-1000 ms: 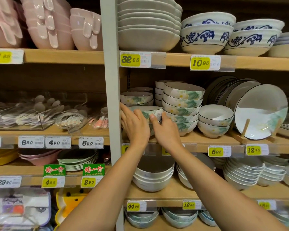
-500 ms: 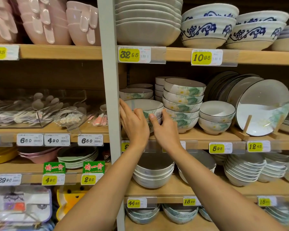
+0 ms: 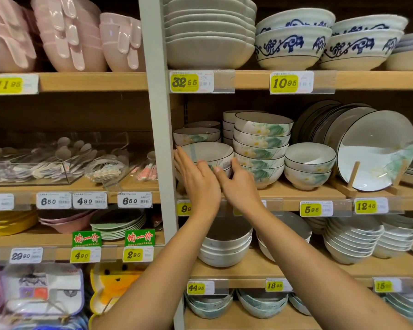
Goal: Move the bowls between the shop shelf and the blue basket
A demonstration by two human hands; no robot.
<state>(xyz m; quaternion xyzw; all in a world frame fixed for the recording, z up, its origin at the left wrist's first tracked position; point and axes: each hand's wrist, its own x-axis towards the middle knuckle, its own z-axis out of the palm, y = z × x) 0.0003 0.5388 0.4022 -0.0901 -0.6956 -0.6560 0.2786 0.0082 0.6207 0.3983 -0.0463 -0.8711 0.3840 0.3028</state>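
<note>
Both hands on the bowl (image 3: 206, 152) now: it sits upright on the middle shelf (image 3: 286, 192), mouth up, round, no long axis. Left hand (image 3: 198, 184) presses flat-fingered at its 9 o'clock side; right hand (image 3: 240, 186) curls round the 3 o'clock side. A tall stack (image 3: 260, 148) stands just beside at 3 o'clock.

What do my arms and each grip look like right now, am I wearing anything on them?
Both arms are bare down to the frame's lower edge: no sleeve shows on the left forearm or right forearm. Each grip is a bare hand; the left grip and right grip carry no glove, ring, watch or bracelet that this view shows.
</note>
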